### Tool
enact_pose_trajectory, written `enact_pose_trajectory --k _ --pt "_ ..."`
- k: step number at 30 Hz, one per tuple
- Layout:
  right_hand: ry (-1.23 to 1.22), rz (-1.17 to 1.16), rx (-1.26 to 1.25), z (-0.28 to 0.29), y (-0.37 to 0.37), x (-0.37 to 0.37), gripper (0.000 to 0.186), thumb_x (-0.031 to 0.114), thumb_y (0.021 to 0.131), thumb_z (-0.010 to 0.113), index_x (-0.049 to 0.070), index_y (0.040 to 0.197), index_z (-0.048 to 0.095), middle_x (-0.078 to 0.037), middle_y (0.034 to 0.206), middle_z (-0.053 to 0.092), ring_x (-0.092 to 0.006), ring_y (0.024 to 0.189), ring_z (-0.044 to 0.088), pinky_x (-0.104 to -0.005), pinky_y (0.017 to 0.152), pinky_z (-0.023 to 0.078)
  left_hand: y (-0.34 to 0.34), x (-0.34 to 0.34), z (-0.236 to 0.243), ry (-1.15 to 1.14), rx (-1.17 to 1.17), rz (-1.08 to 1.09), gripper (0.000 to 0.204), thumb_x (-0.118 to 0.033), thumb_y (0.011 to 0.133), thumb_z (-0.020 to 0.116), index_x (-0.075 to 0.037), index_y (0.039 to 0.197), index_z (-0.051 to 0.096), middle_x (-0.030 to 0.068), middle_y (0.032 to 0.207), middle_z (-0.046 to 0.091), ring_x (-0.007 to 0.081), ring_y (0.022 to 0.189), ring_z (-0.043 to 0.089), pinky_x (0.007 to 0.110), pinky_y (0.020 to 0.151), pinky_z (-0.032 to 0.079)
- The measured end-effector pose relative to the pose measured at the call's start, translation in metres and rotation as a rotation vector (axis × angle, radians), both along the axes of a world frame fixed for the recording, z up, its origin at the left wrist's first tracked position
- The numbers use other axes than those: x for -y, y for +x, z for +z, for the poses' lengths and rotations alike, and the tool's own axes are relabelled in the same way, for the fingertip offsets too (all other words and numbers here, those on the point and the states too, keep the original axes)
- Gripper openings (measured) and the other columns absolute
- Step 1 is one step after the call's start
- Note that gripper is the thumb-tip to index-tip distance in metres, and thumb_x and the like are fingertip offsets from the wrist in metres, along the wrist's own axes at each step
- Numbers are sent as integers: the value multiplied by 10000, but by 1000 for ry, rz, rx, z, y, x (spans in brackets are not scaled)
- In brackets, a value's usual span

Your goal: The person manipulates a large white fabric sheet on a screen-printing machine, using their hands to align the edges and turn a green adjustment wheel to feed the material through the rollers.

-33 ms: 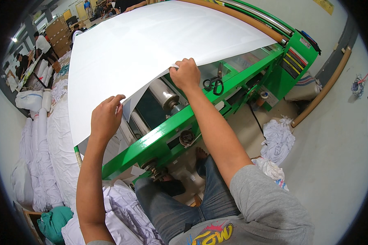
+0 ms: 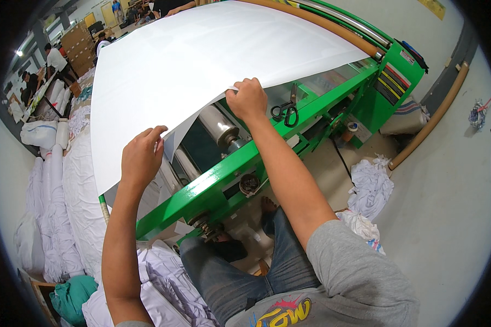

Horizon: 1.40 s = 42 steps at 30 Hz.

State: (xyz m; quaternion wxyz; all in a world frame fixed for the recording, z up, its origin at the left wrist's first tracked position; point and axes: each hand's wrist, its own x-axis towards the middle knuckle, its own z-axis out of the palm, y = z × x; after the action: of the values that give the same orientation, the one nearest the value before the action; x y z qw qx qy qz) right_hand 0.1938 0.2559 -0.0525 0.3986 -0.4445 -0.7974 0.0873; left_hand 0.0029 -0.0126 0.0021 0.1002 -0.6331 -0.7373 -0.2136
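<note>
A wide white sheet of paper (image 2: 163, 82) lies spread over a green-framed roller machine (image 2: 196, 196). My left hand (image 2: 142, 155) is at the sheet's near edge, fingers curled over it and the index finger reaching right; its grip is partly hidden. Farther right, my right hand (image 2: 247, 99) pinches the same edge, where a small fold of paper shows by the fingertips. Black-handled scissors (image 2: 287, 113) rest on the machine just right of my right hand. Under the raised edge, a metal roller (image 2: 217, 125) is visible between my arms.
A brown cardboard tube (image 2: 333, 27) runs along the machine's far side; another tube (image 2: 431, 120) leans by the right wall. White fabric (image 2: 371, 185) lies on the floor at right. Wrapped rolls (image 2: 52, 212) lie at left. A person's arm (image 2: 180, 7) shows beyond the sheet.
</note>
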Motion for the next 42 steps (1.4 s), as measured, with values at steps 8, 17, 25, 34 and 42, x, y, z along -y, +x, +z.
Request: enact_pose_trajectory --k 8,17,25,34,42 --pt "-39 33 6 9 0 6 561 491 986 637 -6 795 815 -227 950 784 -407 940 733 -548 865 607 0 1 -2 -12 8 -3 237 -89 1035 701 -101 1267 751 115 1053 794 334 942 781 467 841 607" --pt "84 -95 -90 -5 -5 -3 493 412 1042 616 6 841 811 -187 945 763 -397 1007 712 -551 861 588 -1 -2 -3 -50 29 -36 206 -107 1013 751 -78 1216 775 120 1033 787 324 895 768 460 837 600" --pt "132 -126 -63 -10 -9 -9 372 337 1016 634 63 832 806 -142 969 733 -344 1100 667 -521 1042 477 -5 -2 -6 3 -33 -105 97 -84 982 762 -36 1062 790 111 975 730 309 992 715 452 873 583" --pt "142 -57 -44 -16 -8 -11 360 412 986 690 95 1035 855 -136 1242 747 -269 1288 640 -503 1194 349 2 0 3 -129 67 -174 30 -43 959 753 -15 959 764 94 978 703 281 1050 670 420 909 577" --pt "-8 43 75 -20 -12 -17 473 430 984 667 48 1184 861 -162 1284 798 -330 1297 675 -506 1184 466 3 2 6 -77 96 -202 48 -33 947 777 -15 968 738 122 1064 686 332 1097 653 454 959 554"
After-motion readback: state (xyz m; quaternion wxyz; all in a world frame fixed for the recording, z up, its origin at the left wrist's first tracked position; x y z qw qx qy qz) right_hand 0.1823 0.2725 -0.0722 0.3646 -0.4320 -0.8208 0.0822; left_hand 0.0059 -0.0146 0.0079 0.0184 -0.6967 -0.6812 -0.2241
